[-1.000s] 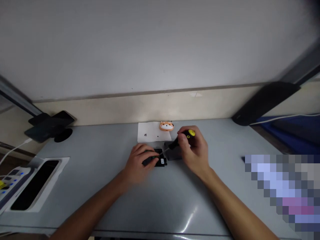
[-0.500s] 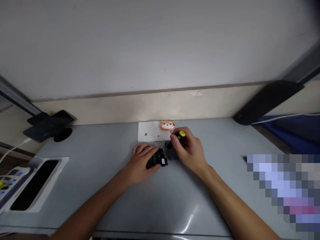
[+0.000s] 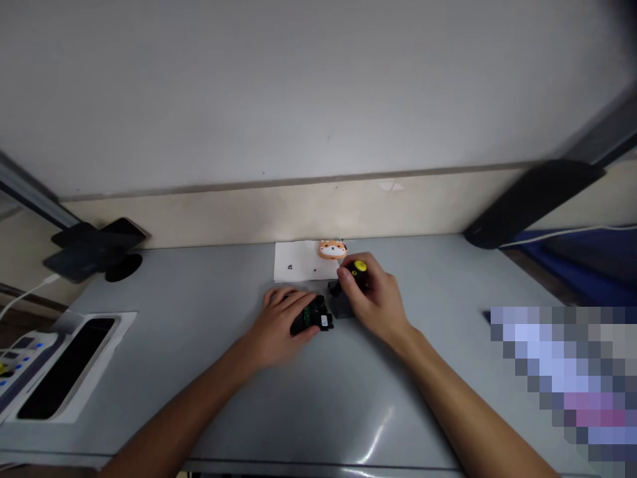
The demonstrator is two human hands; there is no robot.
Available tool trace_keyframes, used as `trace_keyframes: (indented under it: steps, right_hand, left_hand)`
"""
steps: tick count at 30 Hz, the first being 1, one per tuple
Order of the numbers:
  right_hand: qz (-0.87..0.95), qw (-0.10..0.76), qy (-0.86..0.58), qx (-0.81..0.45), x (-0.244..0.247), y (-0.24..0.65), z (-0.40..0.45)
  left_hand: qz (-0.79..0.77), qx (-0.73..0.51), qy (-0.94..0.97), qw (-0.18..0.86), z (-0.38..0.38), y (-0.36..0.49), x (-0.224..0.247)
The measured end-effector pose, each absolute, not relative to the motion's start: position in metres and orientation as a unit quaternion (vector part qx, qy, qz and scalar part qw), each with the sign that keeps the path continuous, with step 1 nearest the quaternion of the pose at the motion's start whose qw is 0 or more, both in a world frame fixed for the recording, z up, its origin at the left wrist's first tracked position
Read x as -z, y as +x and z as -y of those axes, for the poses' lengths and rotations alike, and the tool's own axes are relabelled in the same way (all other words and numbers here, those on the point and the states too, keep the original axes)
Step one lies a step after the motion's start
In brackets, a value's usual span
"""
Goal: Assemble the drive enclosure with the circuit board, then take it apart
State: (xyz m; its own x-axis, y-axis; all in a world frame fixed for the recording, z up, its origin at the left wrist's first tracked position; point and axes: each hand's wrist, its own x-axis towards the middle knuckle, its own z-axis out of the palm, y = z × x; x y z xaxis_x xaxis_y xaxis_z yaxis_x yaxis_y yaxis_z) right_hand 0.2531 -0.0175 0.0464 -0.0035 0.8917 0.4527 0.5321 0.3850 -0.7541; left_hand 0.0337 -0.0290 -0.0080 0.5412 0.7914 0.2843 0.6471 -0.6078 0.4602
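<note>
As we look down through the head view, we see our left hand (image 3: 284, 328) closed over a black device (image 3: 318, 317) on the grey table (image 3: 239, 418), its fingers across the top and thumb at the near edge. The device shows green parts inside and a small white label near its right end. Our right hand (image 3: 375, 295) grips a black screwdriver (image 3: 359, 271) with a yellow cap, its tip too small to tell. A dark block (image 3: 342, 307) sits between our hands, partly covered by the right one. Beyond lies white paper (image 3: 302, 255) with tiny dark pieces (image 3: 290, 267) and an orange animal-faced case (image 3: 333, 249). Our left fingers hide much of the device.
</note>
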Motion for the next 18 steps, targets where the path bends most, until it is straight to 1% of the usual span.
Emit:
trace_keyframes:
  steps: [18]
  right_hand:
    - [0.673,0.478,-0.532,-0.186,-0.0448,0.2517,0.0167]
  left_hand:
    - [-0.406,-0.241,0.867,0.157,0.0280,0.0326,0.0077]
